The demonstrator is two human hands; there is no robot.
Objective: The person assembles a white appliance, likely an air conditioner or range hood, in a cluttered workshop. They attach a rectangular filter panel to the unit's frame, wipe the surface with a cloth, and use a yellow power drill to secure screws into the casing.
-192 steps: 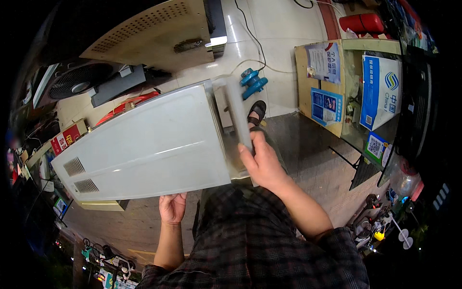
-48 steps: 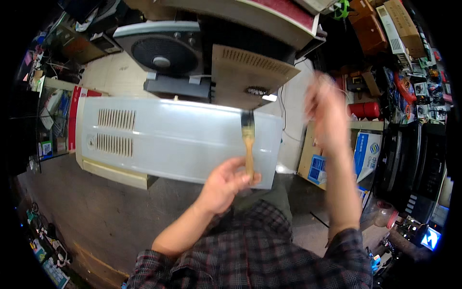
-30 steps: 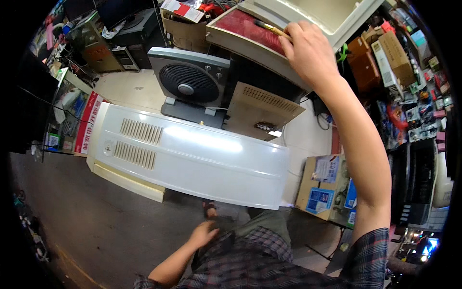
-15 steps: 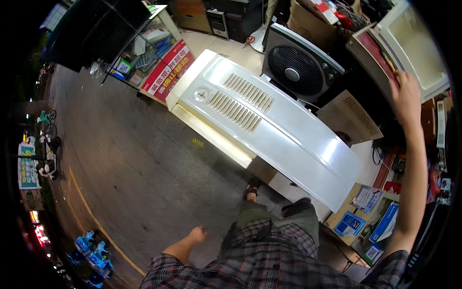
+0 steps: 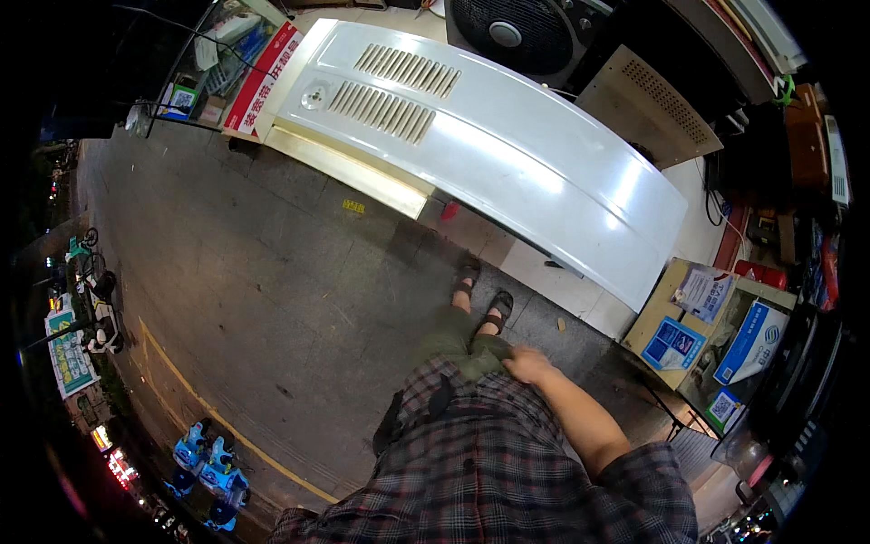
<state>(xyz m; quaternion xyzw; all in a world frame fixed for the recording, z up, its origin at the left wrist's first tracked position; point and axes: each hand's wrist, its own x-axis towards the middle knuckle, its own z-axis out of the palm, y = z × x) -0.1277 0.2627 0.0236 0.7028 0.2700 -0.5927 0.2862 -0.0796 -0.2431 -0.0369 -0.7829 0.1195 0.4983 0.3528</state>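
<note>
My right hand hangs in front of my olive shorts, just below the hem of my plaid shirt. Its fingers are curled; whether they hold anything is hidden. My left hand is out of view. Beyond my feet, a long glossy white casing with two rows of vent slots lies slantwise, touched by neither hand. A cream-coloured ledge runs along its left front side.
A box fan stands behind the casing, with a perforated metal plate to its right. Glass display cases stand at the left and right. Grey pavement stretches left toward a yellow line and parked blue scooters.
My right hand has come down from the shelf edge beside the white basin to my shorts. My left hand has gone out of view. The casing now sits higher in the picture.
</note>
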